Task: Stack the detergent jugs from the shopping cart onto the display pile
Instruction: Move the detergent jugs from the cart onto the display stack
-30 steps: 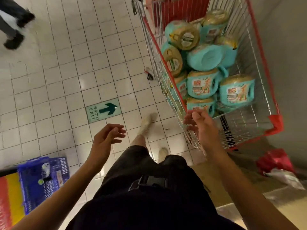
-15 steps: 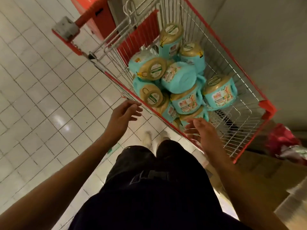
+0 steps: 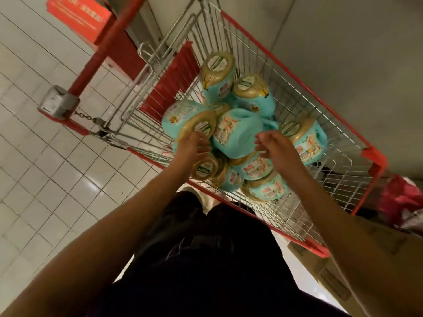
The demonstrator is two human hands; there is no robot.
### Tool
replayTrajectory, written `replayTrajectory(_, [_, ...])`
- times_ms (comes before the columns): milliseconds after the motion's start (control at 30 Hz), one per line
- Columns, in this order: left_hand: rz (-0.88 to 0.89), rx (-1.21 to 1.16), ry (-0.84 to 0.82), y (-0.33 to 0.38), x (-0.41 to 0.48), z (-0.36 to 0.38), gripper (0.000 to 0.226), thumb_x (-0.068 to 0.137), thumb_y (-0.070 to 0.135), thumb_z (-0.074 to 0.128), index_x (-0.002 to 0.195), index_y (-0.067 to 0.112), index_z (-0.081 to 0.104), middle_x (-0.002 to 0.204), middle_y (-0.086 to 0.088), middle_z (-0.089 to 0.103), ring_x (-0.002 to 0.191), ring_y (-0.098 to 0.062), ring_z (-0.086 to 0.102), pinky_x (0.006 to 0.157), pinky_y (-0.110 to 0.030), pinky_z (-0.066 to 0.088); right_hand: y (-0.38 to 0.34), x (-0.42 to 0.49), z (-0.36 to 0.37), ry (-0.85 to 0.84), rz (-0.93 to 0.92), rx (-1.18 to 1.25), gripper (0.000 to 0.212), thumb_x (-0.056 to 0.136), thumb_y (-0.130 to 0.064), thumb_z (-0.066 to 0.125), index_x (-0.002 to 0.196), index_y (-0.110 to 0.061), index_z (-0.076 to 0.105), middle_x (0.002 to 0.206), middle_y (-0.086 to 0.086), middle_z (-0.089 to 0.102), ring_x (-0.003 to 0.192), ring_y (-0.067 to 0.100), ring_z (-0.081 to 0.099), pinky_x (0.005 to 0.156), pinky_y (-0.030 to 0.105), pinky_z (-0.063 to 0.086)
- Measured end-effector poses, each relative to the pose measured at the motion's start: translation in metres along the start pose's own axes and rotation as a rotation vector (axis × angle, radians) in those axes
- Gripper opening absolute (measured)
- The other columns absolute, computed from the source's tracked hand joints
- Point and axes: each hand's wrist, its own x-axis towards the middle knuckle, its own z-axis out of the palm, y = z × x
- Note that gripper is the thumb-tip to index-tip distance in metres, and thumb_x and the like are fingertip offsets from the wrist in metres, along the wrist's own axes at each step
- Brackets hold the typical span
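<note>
Filling the cart (image 3: 375, 160), teal jugs (image 3: 238, 131) lie in a heap. The left hand (image 3: 192, 147), fingers loose, touches a gold cap (image 3: 199, 126). The right hand (image 3: 277, 149) hangs spread over the heap, holding nothing.

Viewpoint: you wear the one camera on your head.
Facing: forward and steeply down.
Nearness: close above the shopping cart (image 3: 297, 80).
</note>
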Motion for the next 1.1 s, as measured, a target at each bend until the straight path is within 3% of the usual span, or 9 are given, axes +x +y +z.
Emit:
replayTrajectory(67, [-0.135, -0.038, -0.029, -0.003, 0.015, 0.016, 0.024, 0.109, 0.027, 0.047, 0.105, 0.008, 0.060, 0.096, -0.011, 0.067, 0.087, -0.026, 0.066, 0.076, -0.035, 0.055, -0.016, 0.034, 0.002, 0.025, -0.017, -0.095, 0.032, 0.111, -0.027, 0.053, 0.124, -0.001, 0.065, 0.120, 0.014, 0.069, 0.108, 0.024, 0.065, 0.091, 0.037, 0.053])
replayTrajectory(167, [-0.246, -0.095, -0.036, -0.007, 0.034, 0.031, 0.026, 0.110, 0.036, 0.046, 0.109, 0.013, 0.058, 0.093, -0.007, 0.058, 0.081, -0.019, 0.056, 0.075, -0.031, 0.049, -0.034, 0.083, 0.010, 0.103, -0.093, -0.206, 0.025, 0.109, -0.034, 0.055, 0.116, -0.013, 0.067, 0.118, 0.004, 0.069, 0.106, 0.015, 0.063, 0.081, 0.025, 0.048])
replayTrajectory(233, [-0.287, -0.157, -0.045, -0.006, 0.048, 0.037, 0.034, 0.108, 0.043, 0.051, 0.127, 0.015, 0.058, 0.098, -0.005, 0.061, 0.081, -0.018, 0.057, 0.082, -0.032, 0.050, -0.039, 0.116, 0.019, 0.111, -0.119, -0.273, 0.026, 0.108, -0.033, 0.056, 0.120, -0.013, 0.067, 0.119, 0.002, 0.069, 0.107, 0.013, 0.062, 0.088, 0.027, 0.048])
replayTrajectory(333, [-0.370, -0.214, -0.020, -0.006, 0.067, 0.044, 0.037, 0.105, 0.051, 0.056, 0.119, 0.017, 0.061, 0.109, -0.006, 0.071, 0.091, -0.022, 0.067, 0.064, -0.033, 0.059, -0.036, 0.158, 0.036, 0.056, -0.049, -0.372, 0.024, 0.107, -0.032, 0.058, 0.122, -0.016, 0.065, 0.121, -0.001, 0.068, 0.113, 0.016, 0.062, 0.095, 0.032, 0.048])
replayTrajectory(500, [-0.481, -0.309, -0.040, -0.024, 0.094, 0.060, 0.063, 0.105, 0.062, 0.046, 0.147, 0.015, 0.053, 0.141, -0.014, 0.064, 0.128, -0.036, 0.062, 0.113, -0.055, 0.050, -0.014, 0.215, 0.047, -0.006, 0.110, -0.525, 0.037, 0.107, -0.035, 0.055, 0.131, -0.009, 0.066, 0.135, 0.016, 0.068, 0.124, 0.033, 0.063, 0.086, 0.027, 0.039])
replayTrajectory(600, [-0.510, -0.399, -0.089, -0.033, 0.104, 0.069, 0.069, 0.103, 0.068, 0.045, 0.152, 0.020, 0.051, 0.150, -0.015, 0.060, 0.135, -0.040, 0.058, 0.114, -0.061, 0.047, 0.006, 0.236, 0.049, -0.118, 0.164, -0.596, 0.044, 0.108, -0.042, 0.051, 0.137, -0.012, 0.065, 0.137, 0.018, 0.067, 0.124, 0.036, 0.064, 0.088, 0.031, 0.043])
replayTrajectory(800, [-0.528, -0.469, -0.093, -0.043, 0.110, 0.086, 0.089, 0.089, 0.083, 0.053, 0.156, 0.025, 0.046, 0.154, -0.017, 0.056, 0.137, -0.042, 0.056, 0.114, -0.066, 0.043, 0.019, 0.259, 0.045, -0.291, 0.266, -0.517, 0.065, 0.108, -0.053, 0.050, 0.162, -0.017, 0.040, 0.162, 0.012, 0.046, 0.144, 0.032, 0.049, 0.116, 0.045, 0.046])
replayTrajectory(967, [-0.597, -0.439, -0.092, -0.033, 0.109, 0.082, 0.090, 0.088, 0.079, 0.061, 0.159, 0.031, 0.036, 0.161, -0.013, 0.047, 0.143, -0.043, 0.048, 0.114, -0.067, 0.043, 0.012, 0.239, 0.040, -0.304, 0.235, -0.590, 0.071, 0.108, -0.057, 0.047, 0.166, -0.021, 0.030, 0.169, 0.009, 0.036, 0.151, 0.031, 0.040, 0.124, 0.045, 0.035])
replayTrajectory(1100, [-0.587, -0.399, -0.192, -0.017, 0.093, 0.078, 0.076, 0.087, 0.069, 0.071, 0.142, 0.022, 0.050, 0.143, -0.013, 0.064, 0.132, -0.039, 0.061, 0.112, -0.065, 0.046, -0.004, 0.203, 0.018, -0.220, 0.319, -0.458, 0.074, 0.105, -0.068, 0.039, 0.160, -0.019, 0.041, 0.162, 0.013, 0.046, 0.144, 0.033, 0.048, 0.118, 0.037, 0.037])
